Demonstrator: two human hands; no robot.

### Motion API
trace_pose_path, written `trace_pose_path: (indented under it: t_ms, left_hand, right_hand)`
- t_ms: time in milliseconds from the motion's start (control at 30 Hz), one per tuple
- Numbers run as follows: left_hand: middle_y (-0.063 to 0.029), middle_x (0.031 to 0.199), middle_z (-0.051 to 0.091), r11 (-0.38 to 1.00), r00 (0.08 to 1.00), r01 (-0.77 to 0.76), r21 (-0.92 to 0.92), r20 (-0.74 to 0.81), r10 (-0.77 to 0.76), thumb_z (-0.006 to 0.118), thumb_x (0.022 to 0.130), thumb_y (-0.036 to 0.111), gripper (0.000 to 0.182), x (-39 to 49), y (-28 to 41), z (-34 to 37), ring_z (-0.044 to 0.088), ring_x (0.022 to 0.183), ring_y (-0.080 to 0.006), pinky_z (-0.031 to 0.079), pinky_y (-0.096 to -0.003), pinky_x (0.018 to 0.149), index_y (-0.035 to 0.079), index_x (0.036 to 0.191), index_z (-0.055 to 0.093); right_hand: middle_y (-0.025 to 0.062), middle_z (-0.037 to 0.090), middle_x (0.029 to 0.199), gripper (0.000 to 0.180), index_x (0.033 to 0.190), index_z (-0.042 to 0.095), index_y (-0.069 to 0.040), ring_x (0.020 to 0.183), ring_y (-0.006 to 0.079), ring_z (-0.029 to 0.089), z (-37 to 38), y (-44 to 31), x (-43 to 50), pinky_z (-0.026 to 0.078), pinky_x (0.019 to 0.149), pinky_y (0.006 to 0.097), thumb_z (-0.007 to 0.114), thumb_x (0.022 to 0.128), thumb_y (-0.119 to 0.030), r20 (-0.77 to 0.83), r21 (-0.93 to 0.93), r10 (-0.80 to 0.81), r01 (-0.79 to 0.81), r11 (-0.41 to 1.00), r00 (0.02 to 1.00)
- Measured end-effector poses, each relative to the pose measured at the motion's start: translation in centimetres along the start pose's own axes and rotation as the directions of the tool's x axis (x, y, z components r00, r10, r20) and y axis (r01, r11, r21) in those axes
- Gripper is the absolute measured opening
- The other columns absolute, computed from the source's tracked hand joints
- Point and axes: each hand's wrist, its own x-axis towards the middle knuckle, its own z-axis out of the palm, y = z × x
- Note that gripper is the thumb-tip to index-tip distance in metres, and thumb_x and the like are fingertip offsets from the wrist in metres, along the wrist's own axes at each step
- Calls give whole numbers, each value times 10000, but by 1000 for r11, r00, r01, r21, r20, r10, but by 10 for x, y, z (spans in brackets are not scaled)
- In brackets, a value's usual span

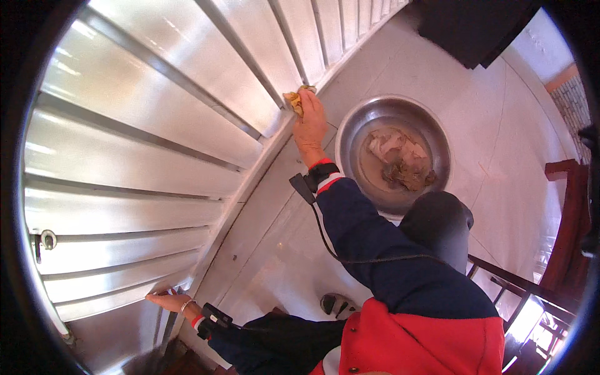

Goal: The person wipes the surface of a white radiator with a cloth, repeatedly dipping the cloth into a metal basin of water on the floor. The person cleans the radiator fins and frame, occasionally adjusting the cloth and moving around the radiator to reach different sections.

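My right hand (310, 123) presses a crumpled yellowish cloth (295, 102) against the bottom edge of a ribbed metal shutter door (154, 154), where it meets the sill. My left hand (169, 301) is at the lower left, by the door's side edge, with its fingers extended; its fingertips seem to touch the door, and nothing shows in it. Right of my right forearm, a round metal basin (344, 136) stands on the tiled floor, holding murky water and a wet, bunched-up cloth (398, 157), pale in part and dark brown in part.
A ring-shaped metal handle (48, 239) sticks out of the door at the left. My knee (438, 220) is close to the basin, and a sandalled foot (338, 305) is below. Dark metal railing (511, 281) and a red-brown wooden frame (565, 225) stand at the right. A black object (473, 28) is at the top right.
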Motion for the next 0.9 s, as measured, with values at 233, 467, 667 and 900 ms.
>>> trace_pose_path:
  t_ms: [233,467,667,900]
  left_hand:
    - [-21,929,477,994,993,-105,9,-46,106,413,860,575,497,-6,1,11,438,812,-149,341,-300,672,120,1042,499]
    - [-52,1043,505,997,996,-71,-6,-58,70,398,866,581,577,-3,-3,9,471,909,-179,372,-314,761,97,1168,481]
    - [-93,1167,468,986,981,-164,-19,-112,161,337,902,524,553,-2,-9,16,456,977,-217,357,-354,873,71,1191,468]
    - [-123,1069,469,936,944,-296,190,-94,318,337,908,450,490,29,-24,10,463,920,-235,412,-368,786,16,1083,480]
  right_hand:
    - [109,582,1107,416,1108,565,-100,1026,307,546,-36,-24,-19,439,884,369,486,736,68,238,422,10,-113,899,971]
    - [157,566,1049,447,1200,489,-97,976,340,544,-15,8,52,465,817,389,549,760,-42,256,157,283,-329,931,924]
    - [143,557,967,363,1130,525,-99,868,358,579,-15,-7,21,466,760,427,578,773,-136,194,-179,225,-191,965,955]
    - [152,565,1052,350,1118,540,-73,874,368,560,-32,-24,16,453,765,418,572,770,-101,490,266,399,-569,778,775]
